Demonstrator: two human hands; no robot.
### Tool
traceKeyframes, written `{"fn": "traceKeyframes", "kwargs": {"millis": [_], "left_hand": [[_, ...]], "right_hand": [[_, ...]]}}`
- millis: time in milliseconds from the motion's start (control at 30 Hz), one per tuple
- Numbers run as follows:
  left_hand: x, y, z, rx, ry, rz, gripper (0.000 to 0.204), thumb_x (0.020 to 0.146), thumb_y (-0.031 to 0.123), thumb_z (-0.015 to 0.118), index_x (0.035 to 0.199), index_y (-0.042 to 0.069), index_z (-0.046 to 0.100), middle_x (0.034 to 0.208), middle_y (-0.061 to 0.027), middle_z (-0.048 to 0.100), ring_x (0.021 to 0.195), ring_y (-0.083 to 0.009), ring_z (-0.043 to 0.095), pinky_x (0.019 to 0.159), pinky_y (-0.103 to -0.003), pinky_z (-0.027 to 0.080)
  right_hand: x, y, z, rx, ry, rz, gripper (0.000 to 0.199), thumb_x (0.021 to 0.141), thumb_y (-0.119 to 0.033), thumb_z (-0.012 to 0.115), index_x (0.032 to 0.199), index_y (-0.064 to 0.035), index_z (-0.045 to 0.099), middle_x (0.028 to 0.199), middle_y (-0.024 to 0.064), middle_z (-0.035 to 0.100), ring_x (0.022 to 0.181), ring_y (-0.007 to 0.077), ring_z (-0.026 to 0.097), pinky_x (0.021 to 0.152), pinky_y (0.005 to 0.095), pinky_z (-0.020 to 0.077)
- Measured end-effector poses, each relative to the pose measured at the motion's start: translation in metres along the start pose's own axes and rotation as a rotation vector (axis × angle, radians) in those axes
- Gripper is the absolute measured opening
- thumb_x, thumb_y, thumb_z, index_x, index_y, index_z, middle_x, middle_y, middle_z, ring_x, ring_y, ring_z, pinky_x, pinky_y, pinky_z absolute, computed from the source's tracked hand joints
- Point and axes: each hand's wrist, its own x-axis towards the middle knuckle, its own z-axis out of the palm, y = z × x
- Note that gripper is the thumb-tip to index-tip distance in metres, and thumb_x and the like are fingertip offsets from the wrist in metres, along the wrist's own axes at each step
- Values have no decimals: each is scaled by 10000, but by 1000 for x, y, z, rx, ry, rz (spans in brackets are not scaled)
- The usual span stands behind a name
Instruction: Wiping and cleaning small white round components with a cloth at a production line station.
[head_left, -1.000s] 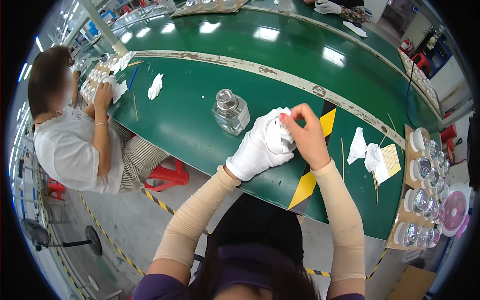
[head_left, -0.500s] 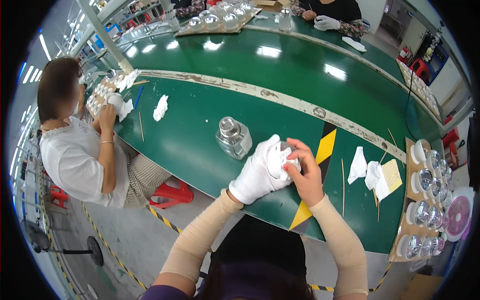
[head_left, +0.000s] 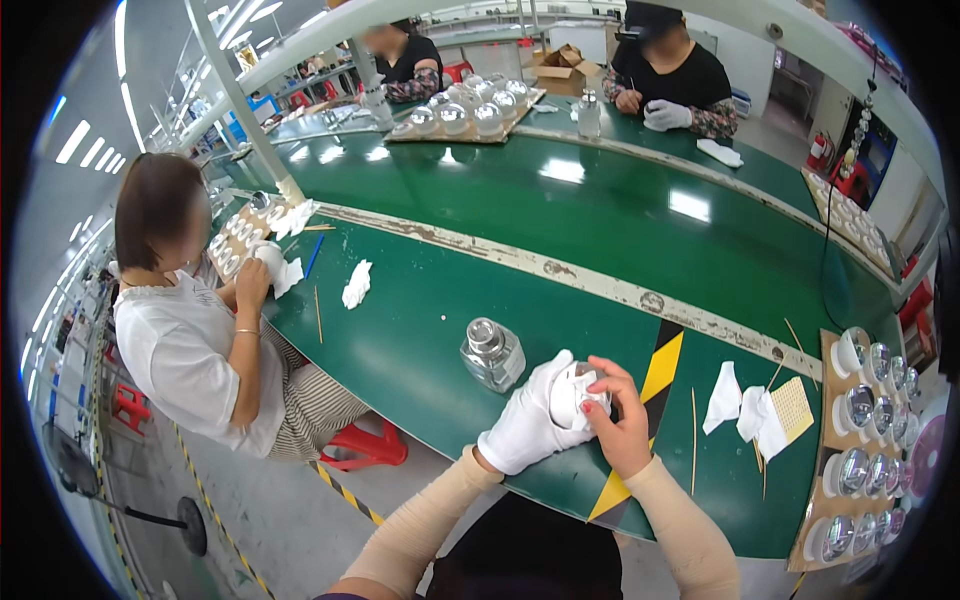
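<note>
My left hand (head_left: 527, 420), in a white glove, is closed around a small round piece (head_left: 580, 392), white with a glassy edge, mostly hidden by fingers and cloth. My right hand (head_left: 624, 425) is bare, its fingers bent over a white cloth (head_left: 571, 402) that lies bunched on the piece. The fingertips press the cloth against it. Just left of my hands, a clear square-shouldered glass bottle (head_left: 492, 355) stands upright on the green table (head_left: 420, 345).
At right, a cardboard tray (head_left: 825, 490) carries several silvery domes with white rims. White cloths (head_left: 722, 398), thin sticks (head_left: 694, 440) and a yellow pad (head_left: 793, 408) lie nearer. A co-worker (head_left: 190, 340) sits at left; two more work across the table.
The view has tilted up, so everything sits lower in the picture. My hands keep their hold on the piece and cloth, with only slight movement of the right fingers.
</note>
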Motion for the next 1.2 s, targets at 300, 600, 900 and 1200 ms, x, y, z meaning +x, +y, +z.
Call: {"fn": "traceKeyframes", "kwargs": {"millis": [300,600,900,1200], "left_hand": [[-2,6,-2,-37,-12,-32,879,711,310,834,1367,-37,363,1196,-187,565,1074,-330,599,919,-362,484],[-4,2,-2,2,-41,-43,892,729,247,833,1406,7,303,1256,-139,529,1130,-237,557,973,-345,445],[-4,5,-3,-18,-1,-26,874,712,319,823,1369,-31,365,1216,-209,540,1093,-346,575,927,-386,473],[-4,5,-6,15,22,-30,843,720,307,810,1357,-37,379,1213,-206,540,1100,-355,568,925,-384,471]], "right_hand": [[-3,6,0,-20,-6,-19,211,811,-19,671,991,-63,571,1291,185,542,1182,323,520,1010,387,386],[-1,2,2,29,3,13,190,829,1,642,992,-54,561,1277,184,542,1193,311,514,1015,385,383],[-2,3,1,14,2,23,184,838,1,634,995,-52,554,1286,182,531,1181,298,520,1011,374,386],[2,-14,5,-199,-25,-126,186,802,22,654,963,-43,585,1253,177,570,1183,317,528,1017,381,396]]}}
